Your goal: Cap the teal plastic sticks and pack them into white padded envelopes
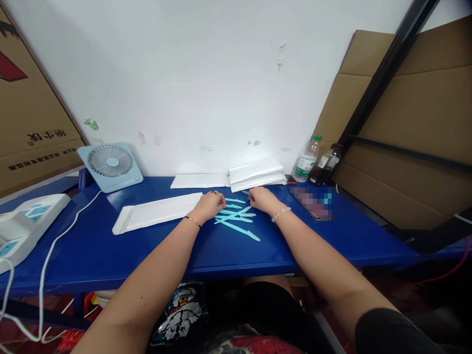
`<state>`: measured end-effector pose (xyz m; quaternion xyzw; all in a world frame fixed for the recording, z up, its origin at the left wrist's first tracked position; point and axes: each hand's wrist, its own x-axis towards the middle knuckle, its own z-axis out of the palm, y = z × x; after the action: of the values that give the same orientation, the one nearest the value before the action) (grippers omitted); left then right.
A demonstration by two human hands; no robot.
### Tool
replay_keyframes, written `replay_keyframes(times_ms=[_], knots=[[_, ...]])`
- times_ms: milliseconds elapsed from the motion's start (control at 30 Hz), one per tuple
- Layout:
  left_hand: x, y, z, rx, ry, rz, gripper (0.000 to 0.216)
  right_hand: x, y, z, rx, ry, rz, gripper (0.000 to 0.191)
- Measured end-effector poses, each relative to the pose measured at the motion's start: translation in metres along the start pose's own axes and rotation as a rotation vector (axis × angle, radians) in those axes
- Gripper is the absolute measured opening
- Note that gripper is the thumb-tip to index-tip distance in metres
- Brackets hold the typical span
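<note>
Several thin light-blue plastic sticks point(236, 219) lie in a loose pile on the blue table point(155, 246). My left hand point(210, 205) rests at the pile's left edge, fingers curled down onto the table beside a long white pouch point(158, 211). My right hand point(260, 199) sits at the pile's right edge with its fingers bent towards the sticks. The fingertips of both hands are too small to show whether they pinch a stick.
A stack of white pouches point(256, 174) and a flat one point(199, 181) lie by the wall. A small blue fan point(110, 166) stands back left, a white device point(25, 221) with cables at far left. Two bottles point(317, 160), a phone point(311, 204) and cardboard point(405, 123) are on the right.
</note>
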<state>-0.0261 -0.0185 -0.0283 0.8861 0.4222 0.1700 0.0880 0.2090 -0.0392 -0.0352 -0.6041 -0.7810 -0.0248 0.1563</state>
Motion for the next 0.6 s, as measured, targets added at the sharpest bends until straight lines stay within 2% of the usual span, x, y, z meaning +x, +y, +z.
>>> replay_keyframes(times_ms=[100,167,333,400,467,600], knots=[[-0.001,0.004,-0.003,-0.043,0.017,0.0,0.014,-0.004,0.002,-0.002,0.017,0.023,0.037,0.012],[-0.002,0.006,-0.005,-0.108,0.048,-0.015,0.018,-0.006,0.004,-0.004,0.131,0.062,0.062,0.02],[-0.002,0.007,-0.004,-0.228,0.107,-0.026,0.02,-0.012,0.013,-0.012,0.915,0.111,0.177,0.019],[-0.002,0.006,-0.004,-0.265,0.115,-0.025,0.02,-0.014,0.015,-0.017,1.134,0.11,0.211,0.025],[-0.001,0.004,-0.003,-0.303,0.12,-0.027,0.02,-0.015,0.016,-0.021,1.229,0.144,0.242,0.03],[0.0,0.002,-0.001,-0.364,0.126,-0.028,0.021,-0.016,0.01,-0.025,1.277,0.176,0.231,0.036]])
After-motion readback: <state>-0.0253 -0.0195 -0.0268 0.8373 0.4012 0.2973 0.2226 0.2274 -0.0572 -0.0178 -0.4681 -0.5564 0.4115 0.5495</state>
